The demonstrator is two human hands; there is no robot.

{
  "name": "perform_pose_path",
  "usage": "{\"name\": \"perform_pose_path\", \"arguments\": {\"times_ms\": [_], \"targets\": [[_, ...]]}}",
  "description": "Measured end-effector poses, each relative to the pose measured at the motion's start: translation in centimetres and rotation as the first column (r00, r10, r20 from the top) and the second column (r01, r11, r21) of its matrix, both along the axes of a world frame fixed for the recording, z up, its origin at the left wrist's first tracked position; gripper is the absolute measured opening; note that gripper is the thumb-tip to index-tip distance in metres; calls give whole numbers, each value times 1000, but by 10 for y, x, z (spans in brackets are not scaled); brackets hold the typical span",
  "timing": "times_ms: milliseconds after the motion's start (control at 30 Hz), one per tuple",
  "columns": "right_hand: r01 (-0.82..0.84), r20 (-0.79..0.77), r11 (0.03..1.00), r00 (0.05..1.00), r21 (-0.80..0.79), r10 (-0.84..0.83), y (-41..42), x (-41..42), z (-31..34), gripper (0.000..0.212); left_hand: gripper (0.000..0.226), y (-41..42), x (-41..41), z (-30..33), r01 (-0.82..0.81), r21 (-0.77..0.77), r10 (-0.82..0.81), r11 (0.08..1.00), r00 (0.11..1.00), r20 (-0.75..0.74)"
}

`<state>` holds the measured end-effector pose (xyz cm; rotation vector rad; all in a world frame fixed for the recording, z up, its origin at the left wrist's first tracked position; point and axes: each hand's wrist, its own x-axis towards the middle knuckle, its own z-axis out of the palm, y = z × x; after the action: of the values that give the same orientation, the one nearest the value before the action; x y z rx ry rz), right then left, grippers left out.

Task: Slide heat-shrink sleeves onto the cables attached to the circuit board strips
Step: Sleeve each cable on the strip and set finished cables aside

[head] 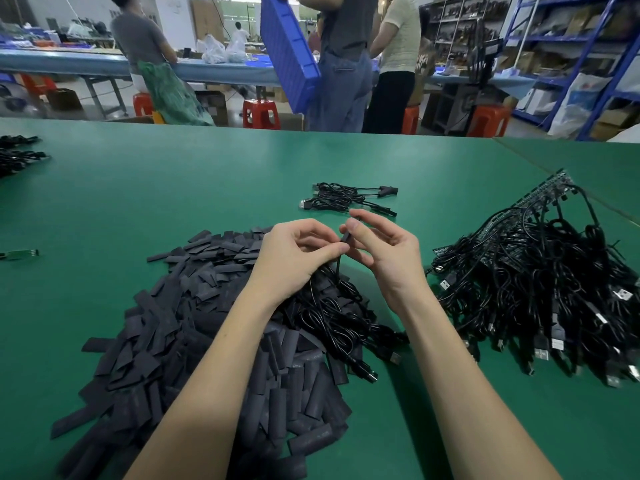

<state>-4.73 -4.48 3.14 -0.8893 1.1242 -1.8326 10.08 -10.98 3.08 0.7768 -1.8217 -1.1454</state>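
between your two hands, just above the near pile, your right hand (384, 251) pinches a short flat black heat-shrink sleeve (346, 237) between thumb and forefinger, its other fingers loosely curled. your left hand (294, 258) pinches the thin black cable (337, 268) just under that sleeve with closed fingertips, and the cable drops straight down from there into a loose coil (332, 320) lying on the heap. the sleeve's long axis stands nearly upright, in line with the cable below it, so the coming slide looks to run downward along the cable, with the right hand pushing and the left one steadying. whether the sleeve is already over the cable end is hidden by your fingers. beneath your forearms spreads the big heap of loose dark sleeves (194, 341) on the green table mat (173, 188). to your right lies the tangled bundle of black cables on green circuit board strips (540, 271), well apart from the grip; beyond your hands rests a small cluster of finished-looking cables (346, 199).
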Motion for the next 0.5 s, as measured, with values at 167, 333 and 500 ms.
{"name": "perform_pose_path", "arguments": {"times_ms": [167, 333, 500], "targets": [[30, 24, 999, 999, 11, -30, 0, 1, 0, 15, 12, 1, -2, 0, -18, 1, 18, 1000, 1000, 4], [44, 56, 999, 997, 30, -45, 2, 1, 2, 12, 11, 1, -4, 0, -11, 2, 11, 1000, 1000, 0], [91, 78, 995, 992, 47, -94, 2, 4, 9, 13, 23, 5, -11, 2, -69, -30, 69, 997, 998, 11]]}}
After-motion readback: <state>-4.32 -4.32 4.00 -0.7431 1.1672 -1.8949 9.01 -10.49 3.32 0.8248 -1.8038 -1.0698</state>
